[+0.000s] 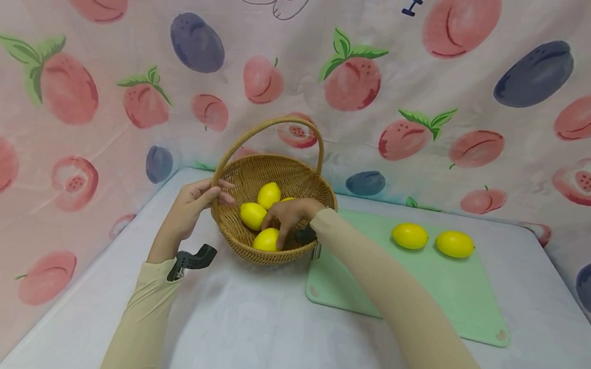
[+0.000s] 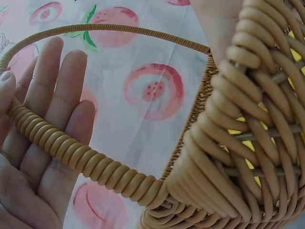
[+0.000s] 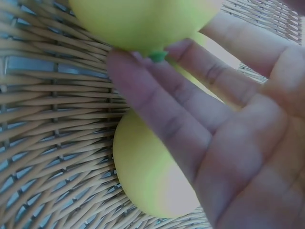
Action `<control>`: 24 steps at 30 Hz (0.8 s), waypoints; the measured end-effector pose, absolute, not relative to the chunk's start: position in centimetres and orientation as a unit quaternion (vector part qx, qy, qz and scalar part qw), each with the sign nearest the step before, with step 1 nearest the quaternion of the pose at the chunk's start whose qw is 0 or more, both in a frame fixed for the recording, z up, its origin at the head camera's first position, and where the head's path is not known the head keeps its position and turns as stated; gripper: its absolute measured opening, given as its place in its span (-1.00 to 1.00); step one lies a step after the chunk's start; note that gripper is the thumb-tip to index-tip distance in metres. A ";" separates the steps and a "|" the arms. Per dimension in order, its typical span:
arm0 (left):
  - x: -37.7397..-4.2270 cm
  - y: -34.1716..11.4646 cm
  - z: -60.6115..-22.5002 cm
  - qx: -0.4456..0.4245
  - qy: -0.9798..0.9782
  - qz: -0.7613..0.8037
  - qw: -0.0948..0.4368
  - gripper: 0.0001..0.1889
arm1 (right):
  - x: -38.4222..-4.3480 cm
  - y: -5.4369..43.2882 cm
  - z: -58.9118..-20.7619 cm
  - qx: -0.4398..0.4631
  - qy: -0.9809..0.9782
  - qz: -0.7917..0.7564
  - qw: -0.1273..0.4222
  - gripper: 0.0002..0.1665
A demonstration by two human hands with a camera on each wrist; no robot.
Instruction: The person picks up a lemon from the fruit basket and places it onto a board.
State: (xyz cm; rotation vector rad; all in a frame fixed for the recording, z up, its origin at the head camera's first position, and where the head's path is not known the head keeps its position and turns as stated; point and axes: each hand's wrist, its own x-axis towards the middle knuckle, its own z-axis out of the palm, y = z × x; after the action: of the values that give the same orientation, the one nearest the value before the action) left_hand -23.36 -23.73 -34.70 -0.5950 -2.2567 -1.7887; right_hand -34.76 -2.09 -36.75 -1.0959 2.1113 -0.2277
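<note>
A brown wicker basket with a tall handle stands on the table. Its handle crosses the palm of my left hand, held loosely between thumb and fingers. Inside the basket is my right hand, reaching down among several yellow lemons. Its thumb and fingertips are about the front lemon, lightly pinching it. Two more lemons, the left one and the back one, sit beside the fingers; another is partly hidden behind the hand. In the right wrist view the fingertips touch a lemon with a green tip.
To the right of the basket lies a pale green cutting board. On it rest two lemons, one nearer the basket and one farther right. A fruit-printed cloth hangs behind the white table.
</note>
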 end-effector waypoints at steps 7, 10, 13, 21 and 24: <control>-23.3 -23.8 -34.7 -0.198 -0.766 -0.603 0.101 -0.64 | -34.9 -2.0 -36.6 -0.436 0.804 -0.124 0.385 -0.31; -23.3 -23.9 -34.8 -0.201 -0.763 -0.606 0.102 -0.65 | -35.0 -2.0 -36.6 -0.439 0.794 -0.143 0.395 -0.33; -23.4 -23.9 -34.8 -0.202 -0.762 -0.607 0.104 -0.64 | -35.0 -2.0 -36.5 -0.442 0.790 -0.154 0.396 -0.35; -23.4 -24.0 -34.9 -0.197 -0.761 -0.608 0.107 -0.62 | -35.1 -2.0 -36.2 -0.450 0.790 -0.168 0.379 -0.41; -23.3 -24.1 -35.0 -0.197 -0.757 -0.614 0.108 -0.66 | -35.1 -2.0 -35.8 -0.449 0.794 -0.183 0.367 -0.43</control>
State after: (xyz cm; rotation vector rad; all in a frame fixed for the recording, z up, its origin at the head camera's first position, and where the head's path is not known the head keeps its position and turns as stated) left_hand -23.35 -24.09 -35.00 -0.5786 -2.2268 -1.8074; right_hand -35.12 -1.96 -35.85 -1.1540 2.0404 -0.4705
